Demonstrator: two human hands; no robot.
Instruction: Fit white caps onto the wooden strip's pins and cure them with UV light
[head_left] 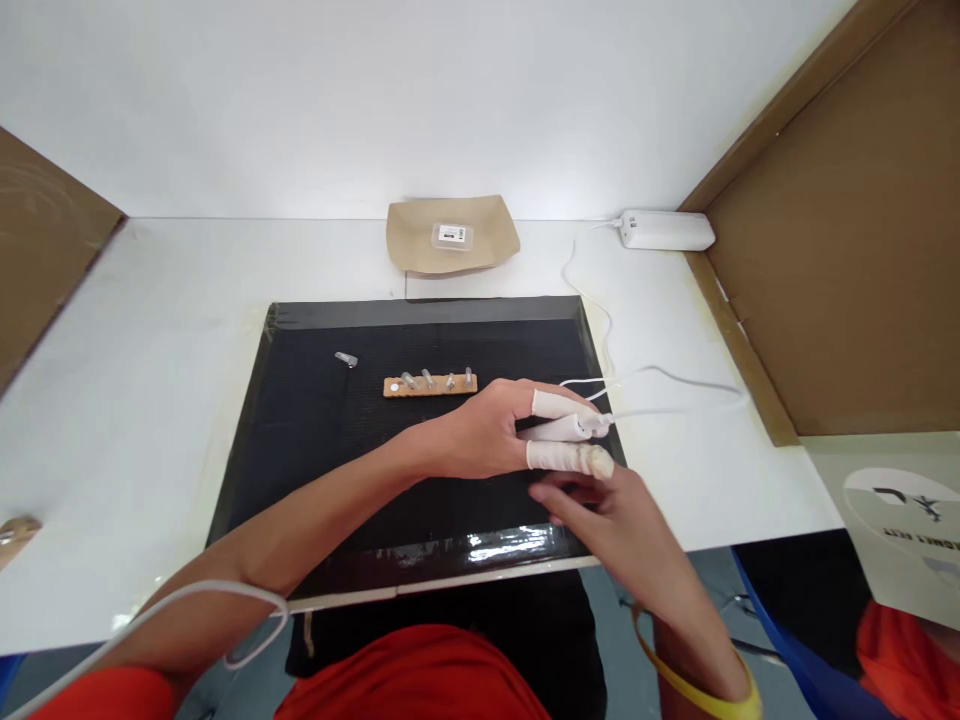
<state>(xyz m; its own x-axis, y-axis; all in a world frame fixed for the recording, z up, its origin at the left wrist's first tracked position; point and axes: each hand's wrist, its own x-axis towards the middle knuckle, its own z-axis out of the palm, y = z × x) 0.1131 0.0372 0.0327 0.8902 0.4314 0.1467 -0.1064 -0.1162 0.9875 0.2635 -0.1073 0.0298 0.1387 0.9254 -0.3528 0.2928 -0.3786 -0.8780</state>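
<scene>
My left hand (501,433) reaches across a black mat (315,440) to its right edge, fingers in white cots pinched on the plug end of a white cable (660,378). My right hand (600,505) sits just below it, fingers curled and touching the left fingertips and the plug. What the right fingers hold is hidden. Behind the hands, a small tan strip (429,385) with several metal pins lies on the mat. A small metal piece (346,359) lies to its left.
A brown paper tray (420,248) with a small labelled packet (452,236) sits at the back of the white table (135,340). A white power adapter (664,230) lies back right. Cardboard walls (840,270) stand on both sides.
</scene>
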